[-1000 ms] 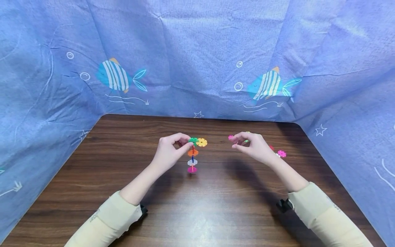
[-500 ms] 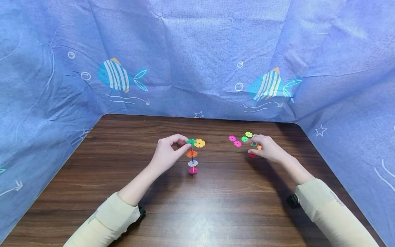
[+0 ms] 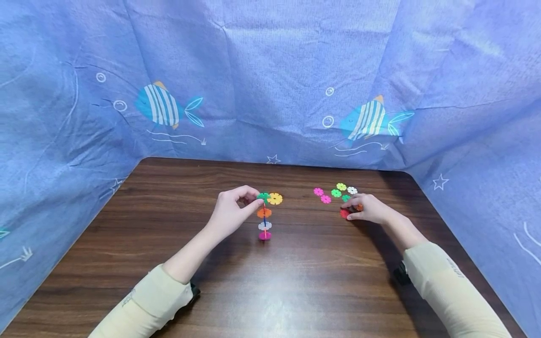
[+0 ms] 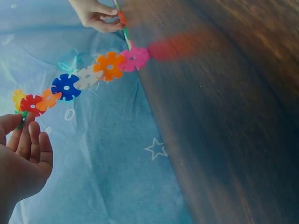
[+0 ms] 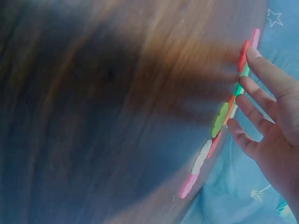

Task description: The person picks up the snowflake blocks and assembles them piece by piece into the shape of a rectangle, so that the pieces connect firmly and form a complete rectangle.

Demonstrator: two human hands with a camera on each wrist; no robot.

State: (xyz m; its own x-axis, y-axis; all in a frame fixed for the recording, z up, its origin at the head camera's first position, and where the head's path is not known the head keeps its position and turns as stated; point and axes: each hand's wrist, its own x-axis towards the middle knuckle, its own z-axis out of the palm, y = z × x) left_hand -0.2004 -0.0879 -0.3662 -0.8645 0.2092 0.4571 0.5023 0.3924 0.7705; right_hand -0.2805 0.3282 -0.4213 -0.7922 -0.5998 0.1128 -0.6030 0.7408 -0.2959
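Note:
My left hand (image 3: 232, 206) pinches a green flower-shaped plastic disc (image 3: 264, 196) between thumb and fingers. A yellow disc (image 3: 275, 198) is joined to its side. Below hangs an upright chain of interlocked discs: red, orange (image 3: 264, 213), blue (image 4: 66, 87), white (image 4: 88, 77), orange and, lowest, pink (image 4: 134, 59), close over the table. My right hand (image 3: 372, 210) reaches to the loose discs, its fingers fairly straight and spread in the right wrist view. Its thumb and fingertips are right at a red disc (image 3: 344, 213) lying flat. The hand partly covers an orange disc (image 3: 359, 207).
Several more loose discs lie left of and behind my right hand: pink (image 3: 319, 192), light green (image 3: 336, 193), yellow-green (image 3: 341, 187) and white (image 3: 352, 190). The dark wooden table (image 3: 211, 300) ends at a blue fish-print cloth (image 3: 270, 84) hanging at the back and sides.
My right hand has moved right and down, from above the pink discs to the red disc, uncovering several loose discs. The left hand keeps its pinch on the chain in nearly the same place.

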